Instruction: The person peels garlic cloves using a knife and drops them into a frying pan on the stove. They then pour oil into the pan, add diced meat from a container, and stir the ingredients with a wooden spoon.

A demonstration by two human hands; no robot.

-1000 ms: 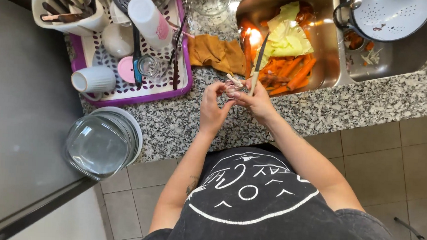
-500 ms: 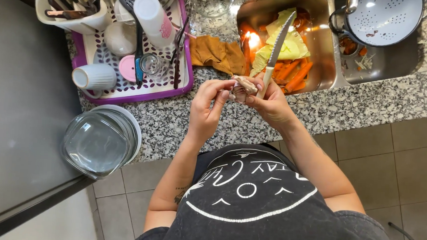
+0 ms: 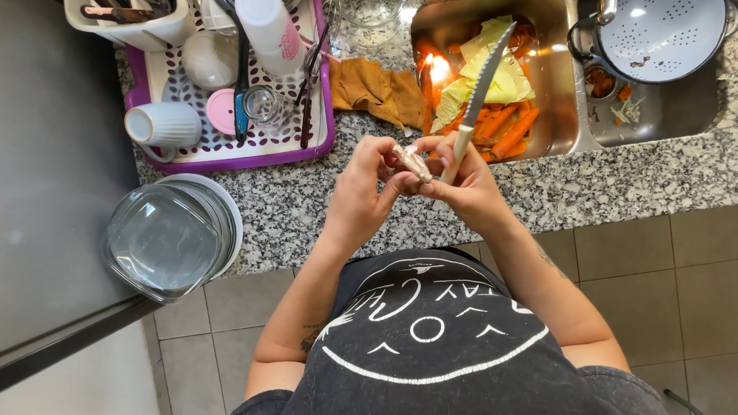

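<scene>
Serrated knife (image 3: pixel 482 85) and a small pale vegetable piece (image 3: pixel 411 162), held above the granite counter (image 3: pixel 606 182).

My right hand (image 3: pixel 469 184) grips the knife handle; my left hand (image 3: pixel 363 190) pinches the piece, which looks light and slippery, so I hold its ends. Sink basin (image 3: pixel 561 83) holds carrots and leaves.

The knife (image 3: pixel 478 95) has swung upright, blade now over the sink (image 3: pixel 560 91)

The small pale piece (image 3: pixel 411 161) between the fingers is too small to identify.
</scene>
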